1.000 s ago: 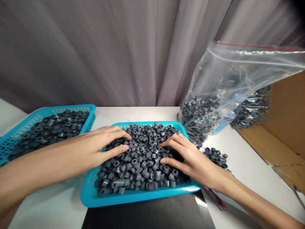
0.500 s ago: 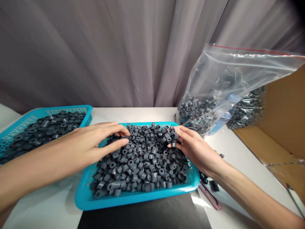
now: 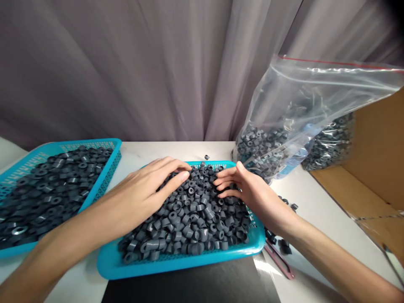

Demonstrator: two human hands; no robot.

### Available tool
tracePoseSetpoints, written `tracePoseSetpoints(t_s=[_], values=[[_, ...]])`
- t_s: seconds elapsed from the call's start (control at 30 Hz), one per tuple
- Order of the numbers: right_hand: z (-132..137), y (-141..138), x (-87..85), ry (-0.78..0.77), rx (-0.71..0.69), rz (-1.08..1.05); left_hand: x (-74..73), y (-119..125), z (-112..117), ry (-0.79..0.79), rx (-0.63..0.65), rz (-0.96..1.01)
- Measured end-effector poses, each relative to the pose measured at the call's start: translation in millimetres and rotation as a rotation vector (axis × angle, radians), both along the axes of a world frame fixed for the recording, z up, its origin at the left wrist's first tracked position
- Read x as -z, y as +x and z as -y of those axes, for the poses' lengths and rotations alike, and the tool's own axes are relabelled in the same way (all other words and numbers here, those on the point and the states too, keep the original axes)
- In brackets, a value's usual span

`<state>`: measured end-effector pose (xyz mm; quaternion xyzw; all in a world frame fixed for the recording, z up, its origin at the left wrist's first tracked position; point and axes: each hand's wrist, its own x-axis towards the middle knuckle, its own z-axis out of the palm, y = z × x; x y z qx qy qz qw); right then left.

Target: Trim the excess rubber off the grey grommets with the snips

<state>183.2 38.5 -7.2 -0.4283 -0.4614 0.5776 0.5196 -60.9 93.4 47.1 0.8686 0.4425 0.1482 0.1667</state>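
Observation:
A blue plastic basket (image 3: 181,266) in front of me is heaped with small dark grey plastic rings (image 3: 195,212), short hollow cylinders. Over the back left part of the heap is my left hand (image 3: 160,181), palm down, its fingers curved and the thumb apart from them. No ring shows in its grasp, though the fingertips partly hide what lies under them. At the back right my right hand (image 3: 243,185) reaches in over the rim. Its fingers are spread and rest against the rings, with none held. One loose ring (image 3: 206,157) shows against the white table just beyond the back rim.
A second blue basket (image 3: 115,158) of similar rings stands at left. Clear zip bags (image 3: 268,113) holding rings stand at back right, near a cardboard box (image 3: 375,147). Pink tweezers (image 3: 280,261) and loose black pieces (image 3: 285,246) lie right; a black mat (image 3: 195,286) lies in front.
My left hand has moved right over the heap. My right hand has let go of a small handful of rings. A loose ring has appeared behind the back rim.

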Motion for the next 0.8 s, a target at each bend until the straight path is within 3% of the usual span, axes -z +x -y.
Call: tracePoseSetpoints(t_s=[0.13, 0.27, 0.33, 0.43, 0.6, 0.7, 0.8], values=[[5.6, -0.3, -8.8, 0.177, -0.029, 0.237, 9.7, -1.4, -0.9, -0.015, 0.022, 0.025], [11.7, -3.0, -14.0, 0.241, -0.122, 0.512, 14.0, 3.5, -13.0, 0.014, 0.060, -0.017], [13.7, -4.6, -12.4, 0.264, -0.132, 0.597, 12.4, 12.8, -33.9, 0.051, 0.068, -0.001], [15.9, -6.8, -7.4, 0.337, -0.137, 0.667, 12.9, 38.0, -82.7, 0.020, 0.145, -0.040], [18.8, -9.9, -1.3, 0.427, -0.165, 0.772, 36.2, 85.3, -157.2, -0.166, 0.296, -0.190], [19.1, -10.1, 0.3, 0.453, -0.180, 0.810, 47.8, 97.9, -175.0, -0.196, 0.317, -0.189], [18.6, -8.7, 1.4, 0.467, -0.167, 0.816, 42.4, 92.2, -170.5, -0.179, 0.307, -0.103]])
